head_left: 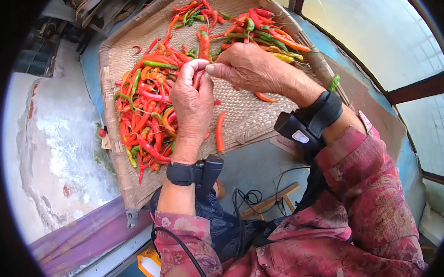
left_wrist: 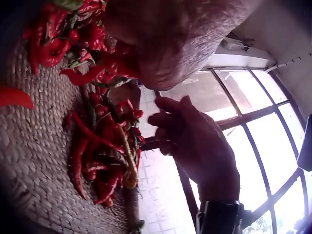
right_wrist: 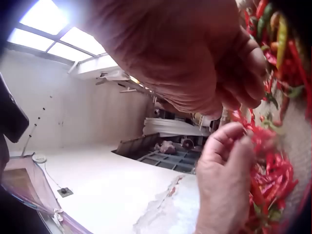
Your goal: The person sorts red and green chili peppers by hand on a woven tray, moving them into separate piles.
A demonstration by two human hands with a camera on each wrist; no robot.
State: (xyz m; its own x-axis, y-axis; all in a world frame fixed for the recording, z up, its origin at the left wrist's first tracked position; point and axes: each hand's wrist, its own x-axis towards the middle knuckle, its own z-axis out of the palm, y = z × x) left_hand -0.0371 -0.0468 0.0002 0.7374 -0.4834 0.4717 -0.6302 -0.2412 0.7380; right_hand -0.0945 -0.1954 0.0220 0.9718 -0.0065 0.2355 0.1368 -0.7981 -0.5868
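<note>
My left hand [head_left: 193, 100] is raised over the heap, thumb and forefinger pinching a red chili pepper [head_left: 198, 79]. Part of that pepper is covered by the fingers. Close against it from the right comes my right hand [head_left: 251, 68], fingers curled and thumb tip right at the left fingertips. In the right wrist view the left hand [right_wrist: 224, 170] shows bent fingers just below the right. I cannot tell whether the right fingers grip the pepper. Just beyond the fingertips is another stretch of red pepper [head_left: 203, 45] with a greenish stem end.
A large woven tray [head_left: 245, 112] bears a heap of mostly red chilies [head_left: 149, 107] on the left. A second pile [head_left: 262, 28] with green and yellow ones lies at the far right. One loose red chili [head_left: 220, 131] lies near the front edge. Windows [head_left: 376, 32] stand on the right.
</note>
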